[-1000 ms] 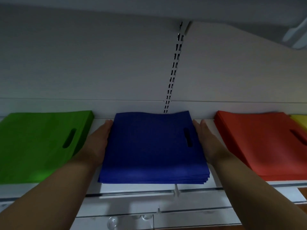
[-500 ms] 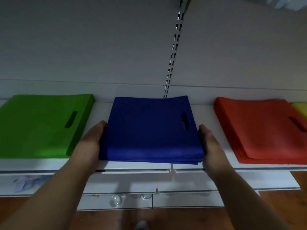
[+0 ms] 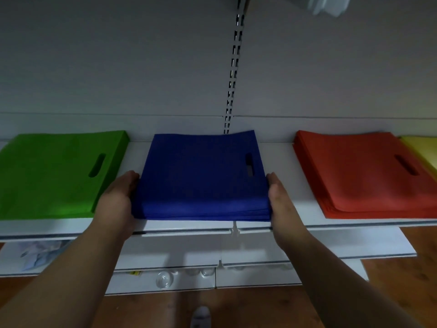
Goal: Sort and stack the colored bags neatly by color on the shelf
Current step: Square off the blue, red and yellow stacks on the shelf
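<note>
A stack of blue bags (image 3: 201, 176) lies in the middle of the white shelf (image 3: 281, 162). My left hand (image 3: 117, 200) presses flat against the stack's left edge near the front corner. My right hand (image 3: 281, 200) presses against its right edge, fingers straight. A green stack (image 3: 54, 176) lies to the left and a red stack (image 3: 364, 171) to the right. A yellow stack (image 3: 423, 150) shows at the far right edge, partly cut off by the frame.
A slotted metal upright (image 3: 233, 74) runs up the white back wall behind the blue stack. Lower white shelves (image 3: 260, 254) sit below, with clear glass items (image 3: 164, 279) on one. A wooden floor (image 3: 402, 275) and a shoe (image 3: 201, 317) are underneath.
Both hands have slid back along the blue stack's sides toward the shelf's front edge. The view has tilted down, showing more of the lower shelves and floor.
</note>
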Demonstrator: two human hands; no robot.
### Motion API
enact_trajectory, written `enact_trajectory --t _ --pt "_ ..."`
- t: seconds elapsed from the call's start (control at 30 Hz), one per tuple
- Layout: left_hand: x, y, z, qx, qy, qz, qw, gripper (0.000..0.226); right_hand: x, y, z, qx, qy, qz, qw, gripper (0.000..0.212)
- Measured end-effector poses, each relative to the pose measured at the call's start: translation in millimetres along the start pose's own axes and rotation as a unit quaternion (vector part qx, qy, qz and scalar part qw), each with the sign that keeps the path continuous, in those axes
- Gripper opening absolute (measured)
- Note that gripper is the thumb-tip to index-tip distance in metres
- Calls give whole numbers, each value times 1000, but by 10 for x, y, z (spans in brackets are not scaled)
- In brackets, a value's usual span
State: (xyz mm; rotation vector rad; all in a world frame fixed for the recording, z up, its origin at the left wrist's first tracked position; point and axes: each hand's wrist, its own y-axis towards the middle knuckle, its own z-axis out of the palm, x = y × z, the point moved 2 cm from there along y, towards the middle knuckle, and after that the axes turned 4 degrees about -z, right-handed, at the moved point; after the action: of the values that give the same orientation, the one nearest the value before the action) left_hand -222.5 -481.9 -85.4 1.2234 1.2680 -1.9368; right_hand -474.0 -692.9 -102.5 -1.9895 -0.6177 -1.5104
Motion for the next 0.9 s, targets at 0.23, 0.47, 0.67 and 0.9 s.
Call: enact_trajectory --t 0.23,0.47,0.67,0.9 --pt "16 -4 26 2 -20 -31 999 21 25 35 -47 89 -361 -127 919 121" --pt "-36 -20 -30 -23 1 -57 998 20 -19 30 -55 75 -381 -134 912 113" --pt "10 -49 -52 43 85 -129 987 26 -35 34 -87 9 -373 -144 917 99" --pt "88 -115 15 100 -1 -177 979 28 -14 6 -55 -30 -413 -152 898 98"
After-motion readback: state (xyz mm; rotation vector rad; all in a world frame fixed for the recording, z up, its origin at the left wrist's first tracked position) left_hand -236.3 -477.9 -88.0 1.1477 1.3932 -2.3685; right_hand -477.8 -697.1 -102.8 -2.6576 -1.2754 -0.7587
